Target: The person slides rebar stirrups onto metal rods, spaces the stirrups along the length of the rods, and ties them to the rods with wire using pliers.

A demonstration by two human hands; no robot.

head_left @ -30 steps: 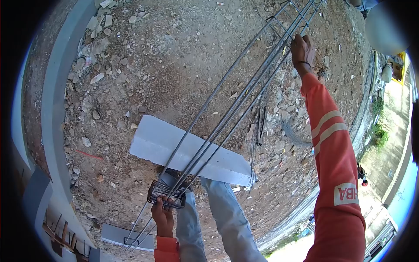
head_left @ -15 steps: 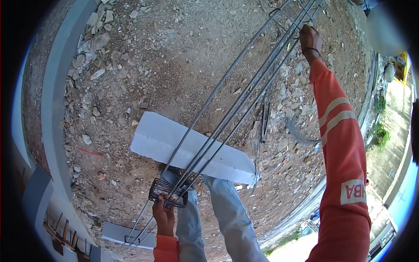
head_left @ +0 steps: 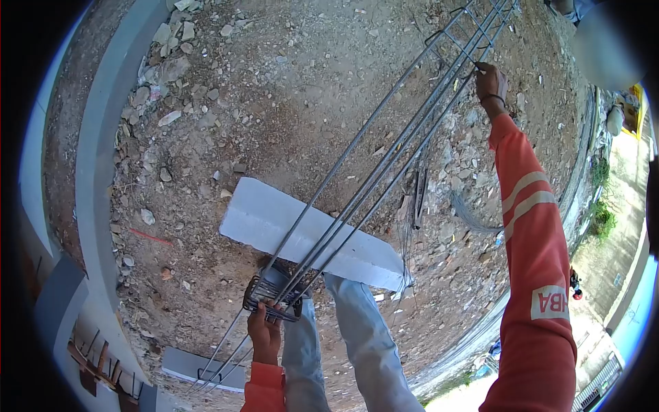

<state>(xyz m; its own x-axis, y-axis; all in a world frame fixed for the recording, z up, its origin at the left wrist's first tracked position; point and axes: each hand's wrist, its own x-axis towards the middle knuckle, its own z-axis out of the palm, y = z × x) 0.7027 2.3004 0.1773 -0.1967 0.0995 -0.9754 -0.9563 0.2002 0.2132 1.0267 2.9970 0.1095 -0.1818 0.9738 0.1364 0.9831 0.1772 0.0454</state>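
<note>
So our rebar cage (head_left: 384,163) runs from 1 o'clock down to 7, over a pale block (head_left: 302,225). Our left hand (head_left: 265,331), at 7, has fingers curled round the stacked hoops (head_left: 255,296); our right hand (head_left: 491,82), at 2, meets the bars, fingers bent, can't tell how closed or on what.

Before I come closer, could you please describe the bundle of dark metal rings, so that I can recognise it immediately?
Start at the big pale block that the long metal bars cross. Follow those bars down the picture to the left hand; the bundle of dark metal rings touches its fingertips. Unlike the spaced rings near the bars' top end, these are packed closely together.
</note>
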